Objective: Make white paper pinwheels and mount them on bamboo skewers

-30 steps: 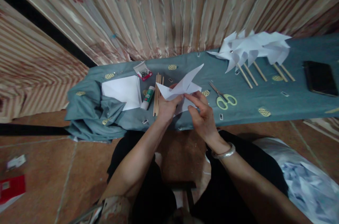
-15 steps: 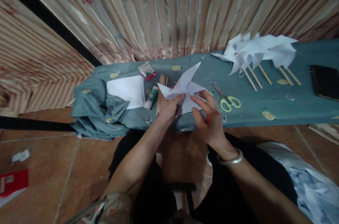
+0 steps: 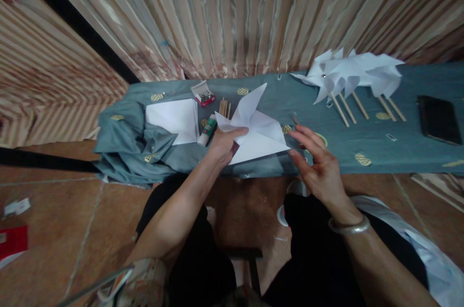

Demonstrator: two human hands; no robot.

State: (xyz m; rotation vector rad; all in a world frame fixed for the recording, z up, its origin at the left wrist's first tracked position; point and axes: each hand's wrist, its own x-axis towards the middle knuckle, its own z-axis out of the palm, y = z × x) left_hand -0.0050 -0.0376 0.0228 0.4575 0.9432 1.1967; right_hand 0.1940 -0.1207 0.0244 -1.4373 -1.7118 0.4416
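My left hand [image 3: 225, 144] is closed on a white paper pinwheel [image 3: 259, 128], its thumb pressed near the pinwheel's middle. Some corners are folded inward, while the lower right one points out flat. My right hand [image 3: 319, 164], with a silver bangle on the wrist, has thumb and fingers apart beside that corner. Whether the thumb touches the corner I cannot tell. Partly hidden behind the right fingers are green-handled scissors [image 3: 321, 139]. Just left of the pinwheel lie a glue stick [image 3: 207, 131] and several thin wooden sticks [image 3: 224, 108].
A stack of white paper [image 3: 172, 121] and a small open box of metal pins [image 3: 205, 95] are on the left of the cloth-covered table [image 3: 406, 154]. Several pinwheels on sticks [image 3: 357, 72] lie at the back right, near a dark phone-like object [image 3: 439, 118].
My right hand has drawn back to the right from the pinwheel's middle, now covering much of the scissors. The lower right corner has come out flat. My left hand still holds the pinwheel.
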